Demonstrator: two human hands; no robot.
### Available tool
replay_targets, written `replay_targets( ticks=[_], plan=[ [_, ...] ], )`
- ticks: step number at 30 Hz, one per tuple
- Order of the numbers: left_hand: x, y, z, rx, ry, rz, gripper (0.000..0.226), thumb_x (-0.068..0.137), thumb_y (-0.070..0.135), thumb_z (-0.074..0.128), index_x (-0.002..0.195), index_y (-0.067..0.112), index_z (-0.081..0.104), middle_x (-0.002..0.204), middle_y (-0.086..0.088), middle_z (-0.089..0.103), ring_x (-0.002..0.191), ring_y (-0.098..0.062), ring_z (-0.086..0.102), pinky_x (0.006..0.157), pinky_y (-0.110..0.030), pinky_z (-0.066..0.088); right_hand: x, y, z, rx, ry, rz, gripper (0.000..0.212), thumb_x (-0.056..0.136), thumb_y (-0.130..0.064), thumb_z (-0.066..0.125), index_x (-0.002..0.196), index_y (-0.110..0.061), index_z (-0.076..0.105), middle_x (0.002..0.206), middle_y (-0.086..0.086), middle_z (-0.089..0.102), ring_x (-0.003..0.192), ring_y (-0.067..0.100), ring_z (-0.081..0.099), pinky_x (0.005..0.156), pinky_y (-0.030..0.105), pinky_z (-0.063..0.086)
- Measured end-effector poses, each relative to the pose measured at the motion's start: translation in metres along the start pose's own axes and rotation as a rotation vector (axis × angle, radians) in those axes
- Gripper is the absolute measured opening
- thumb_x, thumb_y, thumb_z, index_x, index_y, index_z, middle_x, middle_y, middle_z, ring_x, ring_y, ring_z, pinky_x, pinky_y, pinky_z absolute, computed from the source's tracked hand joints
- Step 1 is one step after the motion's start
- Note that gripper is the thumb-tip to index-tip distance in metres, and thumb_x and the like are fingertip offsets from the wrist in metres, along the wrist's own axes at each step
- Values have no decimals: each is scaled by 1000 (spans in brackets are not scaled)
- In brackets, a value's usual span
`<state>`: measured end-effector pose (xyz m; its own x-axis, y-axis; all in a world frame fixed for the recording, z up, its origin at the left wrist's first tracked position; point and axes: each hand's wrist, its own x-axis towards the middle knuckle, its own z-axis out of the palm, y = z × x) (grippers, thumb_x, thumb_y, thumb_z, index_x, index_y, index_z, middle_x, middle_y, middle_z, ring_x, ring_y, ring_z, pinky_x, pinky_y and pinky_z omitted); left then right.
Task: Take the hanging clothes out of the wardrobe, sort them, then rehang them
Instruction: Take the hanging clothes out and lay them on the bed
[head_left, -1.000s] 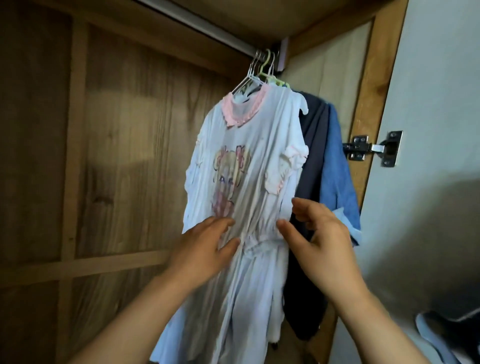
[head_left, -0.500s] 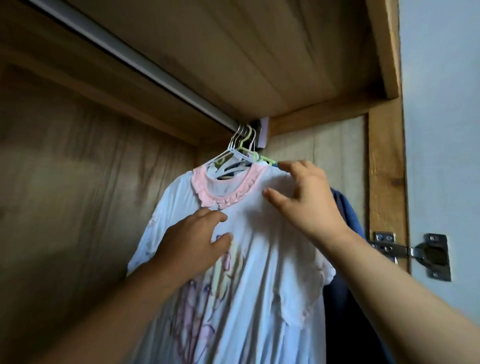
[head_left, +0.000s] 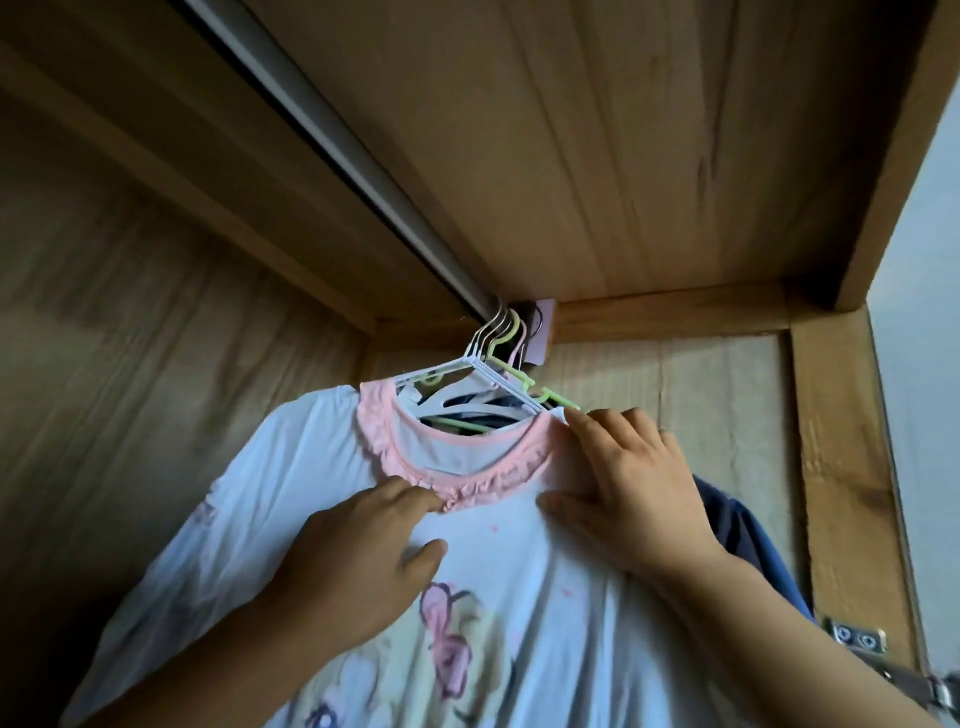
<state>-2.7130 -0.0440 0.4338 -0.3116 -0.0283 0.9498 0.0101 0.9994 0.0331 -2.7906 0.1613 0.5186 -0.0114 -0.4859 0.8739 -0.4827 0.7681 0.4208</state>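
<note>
A white child's dress (head_left: 291, 467) with a pink frilled collar and a cartoon print hangs at the front of a bunch of white and green hangers (head_left: 498, 364) on the metal rail (head_left: 332, 140). My left hand (head_left: 358, 566) rests on the dress chest, fingertips touching the collar frill. My right hand (head_left: 628, 483) lies over the dress's right shoulder, fingers spread, index tip at the hanger arm. Dark and blue garments (head_left: 748, 535) hang behind, mostly hidden.
The hangers are crowded at the rail's right end against a bracket (head_left: 540, 332) and the wardrobe's side panel (head_left: 675, 405). The wooden top (head_left: 597, 156) is close above. A door hinge (head_left: 857, 639) sits at the lower right by the frame.
Both hands have climbed from the dress's waist to its collar and shoulder. The view has tilted upward toward the rail and wardrobe top.
</note>
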Motion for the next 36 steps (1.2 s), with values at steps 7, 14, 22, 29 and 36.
replay_targets(
  ticks=[7,14,22,29,36],
  plan=[
    [-1,-17,7,-59,121,67,32,73,52,44,89,34,63,83,21,63,65,-2,63,44,-20,47,4,-13,-6,-125,89,-29,68,67,-49,51,117,-4,60,89,6,59,80,30,53,62,38,46],
    [6,-27,-2,-62,191,108,32,73,52,44,88,34,65,83,23,63,67,1,61,46,-15,44,26,-18,-26,-216,7,98,72,45,-44,84,102,-2,68,73,11,54,60,34,57,41,31,42],
    [9,-27,-21,-81,314,110,32,79,50,45,92,28,65,92,15,61,82,-6,54,59,-21,46,21,-25,-55,-292,-122,138,84,77,-60,55,143,-18,23,116,6,36,108,26,49,67,28,33],
    [62,-18,-37,-37,261,-3,64,84,55,36,130,13,51,137,-7,49,126,-26,44,97,-38,39,38,-17,-70,-279,-203,134,68,74,-58,59,122,-14,41,96,4,23,91,29,60,62,29,35],
    [121,-34,-18,52,43,-212,42,100,29,38,142,25,36,139,-5,50,127,-27,44,104,-39,27,38,-6,-81,-198,-143,139,61,77,-60,58,115,-14,49,96,2,22,84,30,61,62,29,35]
  ],
)
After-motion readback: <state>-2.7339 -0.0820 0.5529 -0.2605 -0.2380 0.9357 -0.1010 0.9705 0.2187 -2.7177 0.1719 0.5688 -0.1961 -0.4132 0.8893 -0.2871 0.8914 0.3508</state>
